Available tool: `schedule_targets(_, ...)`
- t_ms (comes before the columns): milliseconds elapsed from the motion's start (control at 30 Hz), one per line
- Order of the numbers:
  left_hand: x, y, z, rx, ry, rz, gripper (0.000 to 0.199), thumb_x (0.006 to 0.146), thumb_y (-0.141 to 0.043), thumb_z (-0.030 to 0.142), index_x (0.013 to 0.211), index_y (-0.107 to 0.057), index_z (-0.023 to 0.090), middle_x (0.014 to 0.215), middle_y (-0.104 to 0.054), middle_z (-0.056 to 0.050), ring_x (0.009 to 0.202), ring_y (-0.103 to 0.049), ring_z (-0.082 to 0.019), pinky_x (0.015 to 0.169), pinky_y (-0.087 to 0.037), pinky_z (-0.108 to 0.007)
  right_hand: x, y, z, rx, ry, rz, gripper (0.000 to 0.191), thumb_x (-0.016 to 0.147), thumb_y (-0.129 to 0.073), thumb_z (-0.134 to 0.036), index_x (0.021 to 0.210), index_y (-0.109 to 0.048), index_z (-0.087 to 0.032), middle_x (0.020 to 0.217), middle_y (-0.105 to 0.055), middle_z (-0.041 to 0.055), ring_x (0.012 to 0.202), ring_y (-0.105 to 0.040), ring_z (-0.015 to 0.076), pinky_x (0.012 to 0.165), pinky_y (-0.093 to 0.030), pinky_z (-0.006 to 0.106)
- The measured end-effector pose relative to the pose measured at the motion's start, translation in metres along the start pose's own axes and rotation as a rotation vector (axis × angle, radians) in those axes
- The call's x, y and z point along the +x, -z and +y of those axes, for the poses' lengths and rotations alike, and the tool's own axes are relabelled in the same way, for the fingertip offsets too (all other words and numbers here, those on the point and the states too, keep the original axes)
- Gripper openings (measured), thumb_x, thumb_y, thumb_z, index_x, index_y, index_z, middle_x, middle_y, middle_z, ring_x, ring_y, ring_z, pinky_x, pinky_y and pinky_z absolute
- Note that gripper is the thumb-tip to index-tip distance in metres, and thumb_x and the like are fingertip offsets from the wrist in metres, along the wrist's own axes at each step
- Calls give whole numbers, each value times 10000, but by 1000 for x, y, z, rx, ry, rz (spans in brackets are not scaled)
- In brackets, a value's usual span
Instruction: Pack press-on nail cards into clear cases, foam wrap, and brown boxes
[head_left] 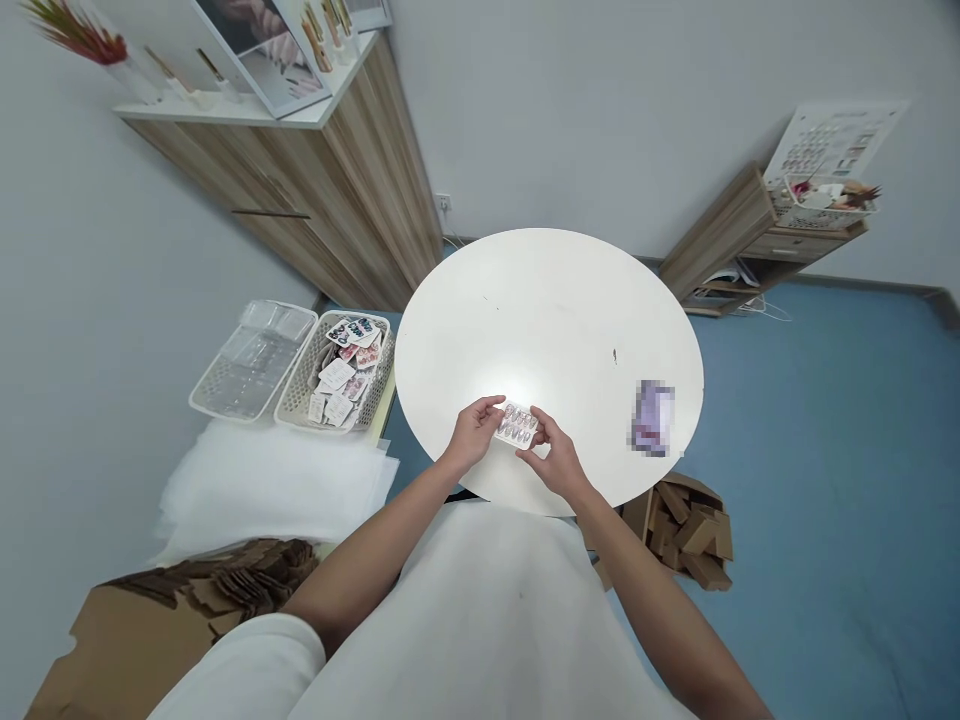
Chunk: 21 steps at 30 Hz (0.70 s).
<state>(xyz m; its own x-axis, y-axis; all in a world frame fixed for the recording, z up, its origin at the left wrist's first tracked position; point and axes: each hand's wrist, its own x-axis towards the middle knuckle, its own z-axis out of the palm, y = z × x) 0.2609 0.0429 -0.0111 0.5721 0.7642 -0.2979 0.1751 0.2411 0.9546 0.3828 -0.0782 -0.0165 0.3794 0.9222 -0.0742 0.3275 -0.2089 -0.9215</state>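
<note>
Over the near side of the white desk [555,310], the left hand [472,432] and right hand [561,464] have their fingers pinched on opposite edges of a nail card [517,426], probably light, stiff and slick, best held by its rim.

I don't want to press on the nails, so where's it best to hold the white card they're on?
Probably by the short ends of the card, left hand from the left, right hand from the right. It is flat and oblong, and two rows of nails cover most of its face, leaving the rim.
</note>
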Motion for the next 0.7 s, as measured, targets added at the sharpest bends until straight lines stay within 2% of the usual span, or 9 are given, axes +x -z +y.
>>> schedule_targets(100, 6, 9, 1, 22, -38, -36, 315, 742, -574, 335, 998, -608, 155, 668, -553, 4, 625, -522, -99, 624, -434, -247, 0, -10, -5, 1, -28, 43, 783, 662, -666, -325, 1338, -278, -243, 955, -569, 48, 783, -551, 163, 796, -467, 371)
schedule_targets(300, 17, 33, 0, 74, -82, -168, 340, 780, -529, 361, 1058, -577, 170, 778, -562, -24, 686, -525, -105, 647, -443, -255, 6, -33, -11, 90, -124, 154, 699, 671, -659, -320, 1285, -330, -267, 838, -518, -5, 705, -568, 134, 787, -469, 357)
schedule_targets(367, 18, 45, 4, 162, -117, -242, 409, 760, -559, 368, 1129, -542, 191, 877, -562, -43, 775, -529, -123, 691, -448, -266, 8, -42, -12, 142, -143, 169, 688, 661, -669, -321, 1263, -339, -276, 813, -502, -22, 679, -568, 126, 770, -475, 347)
schedule_targets(500, 19, 69, 12, 412, -231, -382, 686, 651, -681, 330, 1275, -406, 260, 1006, -536, -42, 882, -511, -147, 781, -433, -298, 11, -56, -14, 202, -172, 169, 687, 671, -662, -326, 1266, -322, -278, 760, -490, -41, 671, -561, 125, 749, -475, 337)
schedule_targets(567, 20, 78, 11, 507, -280, -437, 744, 655, -677, 307, 1317, -338, 285, 984, -534, -25, 856, -509, -141, 797, -427, -309, 13, -61, -15, 208, -174, 174, 701, 684, -649, -329, 1293, -305, -281, 768, -480, -38, 664, -546, 117, 742, -474, 332)
schedule_targets(700, 20, 90, 3, 557, -330, -472, 696, 711, -620, 278, 1327, -296, 276, 855, -528, 11, 773, -511, -119, 796, -428, -306, 17, -68, -14, 183, -167, 182, 716, 708, -617, -327, 1338, -278, -296, 827, -466, -22, 645, -504, 95, 740, -469, 323)
